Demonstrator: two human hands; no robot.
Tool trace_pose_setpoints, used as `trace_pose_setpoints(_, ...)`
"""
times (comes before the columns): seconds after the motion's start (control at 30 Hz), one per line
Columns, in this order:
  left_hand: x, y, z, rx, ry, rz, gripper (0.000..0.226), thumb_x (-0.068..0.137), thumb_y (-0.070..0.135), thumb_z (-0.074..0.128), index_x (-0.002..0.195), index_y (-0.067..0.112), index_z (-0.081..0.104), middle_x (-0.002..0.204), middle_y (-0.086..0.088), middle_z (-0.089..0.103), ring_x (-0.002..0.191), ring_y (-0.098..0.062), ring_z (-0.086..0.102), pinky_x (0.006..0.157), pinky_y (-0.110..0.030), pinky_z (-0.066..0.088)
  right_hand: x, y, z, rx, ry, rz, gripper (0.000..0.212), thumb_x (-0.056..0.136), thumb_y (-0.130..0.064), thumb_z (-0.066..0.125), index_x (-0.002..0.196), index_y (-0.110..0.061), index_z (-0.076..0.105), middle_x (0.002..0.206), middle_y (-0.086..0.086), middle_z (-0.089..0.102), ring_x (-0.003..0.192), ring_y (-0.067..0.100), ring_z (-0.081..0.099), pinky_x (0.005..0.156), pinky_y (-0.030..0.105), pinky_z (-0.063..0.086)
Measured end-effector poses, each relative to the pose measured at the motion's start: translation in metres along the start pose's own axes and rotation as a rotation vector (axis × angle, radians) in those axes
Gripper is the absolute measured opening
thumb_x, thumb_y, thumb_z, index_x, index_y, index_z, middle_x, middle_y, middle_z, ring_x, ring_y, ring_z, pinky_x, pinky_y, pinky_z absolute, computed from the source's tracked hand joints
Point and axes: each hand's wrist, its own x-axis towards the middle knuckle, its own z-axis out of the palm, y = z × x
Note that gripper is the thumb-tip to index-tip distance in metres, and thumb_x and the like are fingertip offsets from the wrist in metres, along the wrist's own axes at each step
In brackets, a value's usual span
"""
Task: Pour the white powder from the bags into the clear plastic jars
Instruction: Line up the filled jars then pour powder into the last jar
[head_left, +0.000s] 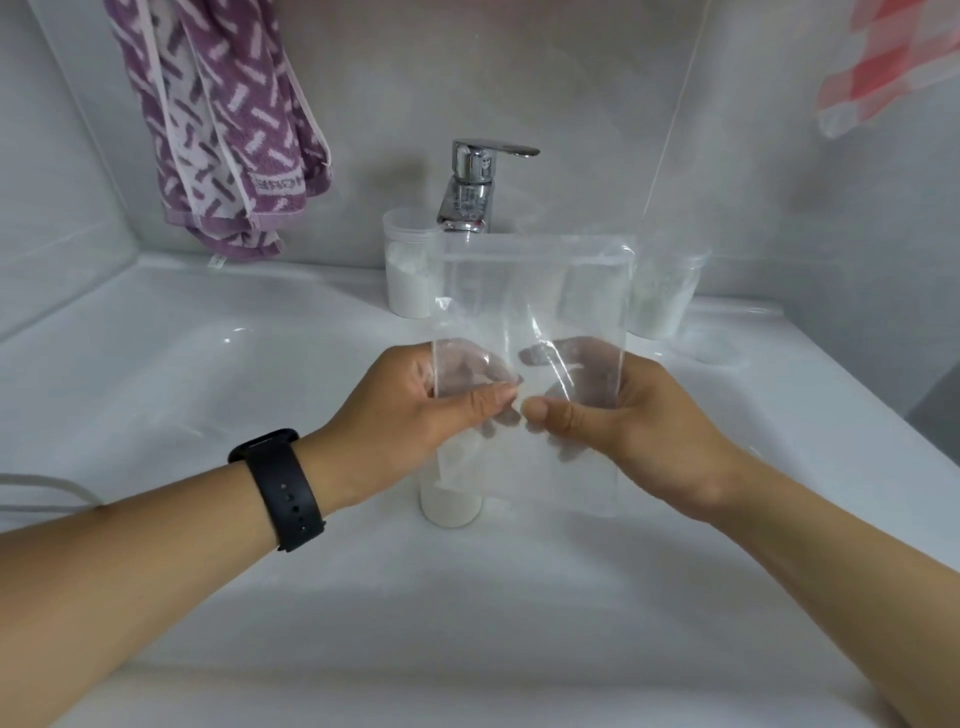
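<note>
Both hands pinch a clear, nearly empty plastic zip bag, left hand and right hand at its sides, likely draining remnants into the powder-filled clear plastic jar just beneath them.

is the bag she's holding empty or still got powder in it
Looks nearly empty: the clear bag is see-through, fingers showing behind it.
</note>
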Motion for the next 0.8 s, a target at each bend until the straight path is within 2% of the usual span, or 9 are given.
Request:
trace_pose_setpoints(0.07,0.002,0.000,-0.002,0.006,0.011,-0.003,0.027,0.085,0.023,0.069,0.103,0.004,0.070,0.086,-0.009,0.078,0.077,-0.021,0.075,0.073,-0.026,0.058,0.001,0.000,0.000,-0.072,-0.003,0.005,0.031,0.084,-0.032,0.076,0.113,-0.023,0.070,0.072,0.007,0.072,0.062,0.017,0.061,0.059,0.027,0.051)
trace_pose_setpoints(0.17,0.002,0.000,-0.004,0.063,0.000,-0.016,0.024,0.089,0.029,0.067,0.105,0.011,0.071,0.076,-0.007,0.076,0.067,-0.022,0.071,0.064,-0.019,0.052,0.002,0.000,-0.005,-0.018,0.039,-0.006,0.018,0.094,-0.024,0.067,0.111,-0.020,0.072,0.070,0.008,0.071,0.057,0.016,0.056,0.057,0.024,0.047)
trace_pose_setpoints(0.27,0.006,-0.001,-0.008,0.029,0.045,-0.018,0.018,0.094,0.026,0.064,0.107,0.015,0.070,0.070,-0.002,0.073,0.063,-0.020,0.063,0.057,-0.020,0.045,0.004,0.004,-0.013,0.079,0.065,0.033,0.017,0.100,-0.020,0.061,0.111,-0.025,0.073,0.078,0.011,0.073,0.065,0.023,0.053,0.060,0.027,0.044)
trace_pose_setpoints(0.4,0.008,-0.006,-0.014,-0.091,0.074,-0.062,0.013,0.099,0.014,0.059,0.107,0.017,0.070,0.075,0.003,0.068,0.070,-0.021,0.061,0.069,-0.034,0.046,0.007,0.005,-0.018,0.212,0.076,0.092,0.022,0.101,-0.013,0.057,0.109,-0.025,0.074,0.085,0.013,0.076,0.084,0.032,0.046,0.060,0.022,0.046)
trace_pose_setpoints(0.5,0.009,-0.009,-0.015,-0.167,0.104,-0.118,0.020,0.099,0.005,0.055,0.096,0.017,0.071,0.079,-0.002,0.067,0.073,-0.024,0.056,0.068,-0.032,0.044,0.012,0.007,-0.021,0.283,0.094,0.117,0.031,0.097,-0.009,0.059,0.086,-0.029,0.079,0.083,0.010,0.075,0.092,0.035,0.046,0.068,0.031,0.045)
trace_pose_setpoints(0.57,0.010,-0.010,-0.015,-0.155,0.113,-0.136,0.035,0.097,-0.002,0.048,0.083,0.019,0.073,0.078,-0.008,0.062,0.067,-0.018,0.053,0.061,-0.024,0.044,0.013,0.010,-0.025,0.258,0.080,0.119,0.030,0.089,-0.005,0.058,0.078,-0.026,0.077,0.084,0.008,0.070,0.085,0.034,0.051,0.069,0.034,0.039)
trace_pose_setpoints(0.67,0.012,-0.012,-0.015,-0.136,0.114,-0.156,0.041,0.096,-0.004,0.043,0.076,0.020,0.069,0.076,-0.005,0.060,0.065,-0.016,0.054,0.055,-0.021,0.046,0.014,0.015,-0.029,0.272,0.042,0.151,0.042,0.092,0.003,0.040,0.078,-0.020,0.073,0.080,0.006,0.066,0.068,0.024,0.060,0.057,0.028,0.045)
trace_pose_setpoints(0.73,0.013,-0.014,-0.018,-0.146,0.143,-0.185,0.039,0.095,-0.003,0.041,0.075,0.019,0.068,0.075,-0.003,0.062,0.067,-0.018,0.056,0.055,-0.023,0.047,0.015,0.016,-0.032,0.297,0.031,0.183,0.038,0.089,-0.001,0.042,0.076,-0.018,0.073,0.077,0.005,0.060,0.061,0.019,0.052,0.048,0.025,0.042)
trace_pose_setpoints(0.8,0.014,-0.016,-0.023,-0.149,0.167,-0.192,0.033,0.093,0.002,0.042,0.078,0.015,0.068,0.077,-0.003,0.065,0.070,-0.019,0.058,0.058,-0.023,0.049,0.017,0.019,-0.037,0.292,0.026,0.180,0.035,0.085,-0.009,0.041,0.081,-0.013,0.076,0.077,0.004,0.058,0.063,0.017,0.043,0.048,0.024,0.037)
